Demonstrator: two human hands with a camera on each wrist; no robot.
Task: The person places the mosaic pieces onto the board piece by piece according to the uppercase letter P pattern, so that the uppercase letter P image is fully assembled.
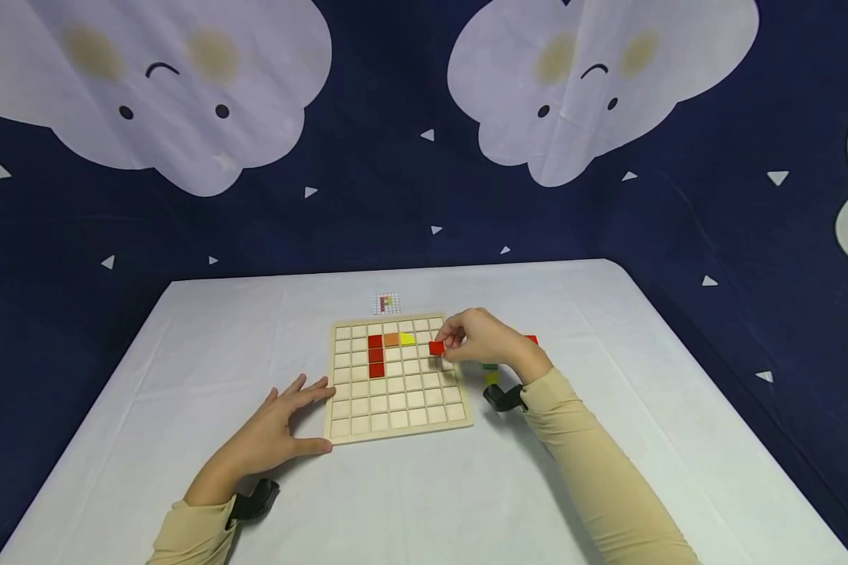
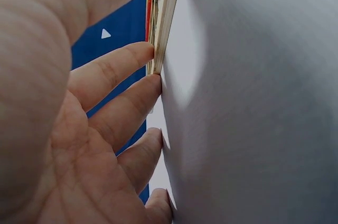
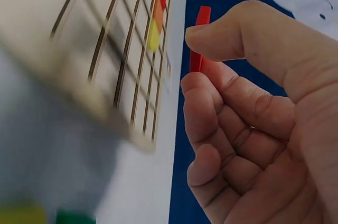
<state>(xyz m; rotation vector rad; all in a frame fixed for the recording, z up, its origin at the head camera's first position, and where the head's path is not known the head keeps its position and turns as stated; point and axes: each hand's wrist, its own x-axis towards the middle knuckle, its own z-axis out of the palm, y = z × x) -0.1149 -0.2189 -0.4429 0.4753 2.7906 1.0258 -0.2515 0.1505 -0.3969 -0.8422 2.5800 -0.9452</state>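
Observation:
The right hand (image 1: 482, 339) pinches a red square tile (image 1: 436, 348) between thumb and fingers above the right part of a wooden grid board (image 1: 378, 406). In the right wrist view the same red tile (image 3: 199, 39) stands edge-on, held off the board. Three red tiles (image 1: 376, 355) form a column on the grid, with an orange tile (image 1: 392, 340) and a yellow piece (image 1: 407, 339) to the right of the top one. The left hand (image 1: 275, 428) is spread at the board's left edge, thumb and index finger touching it; the left wrist view shows its fingertips (image 2: 152, 50) there.
A small printed card (image 1: 386, 304) with a coloured grid pattern lies behind the board. Right of the board, partly under the right arm, are green (image 1: 491, 366), yellow (image 1: 492, 378) and red (image 1: 532, 340) pieces on the white tabletop (image 1: 254, 314).

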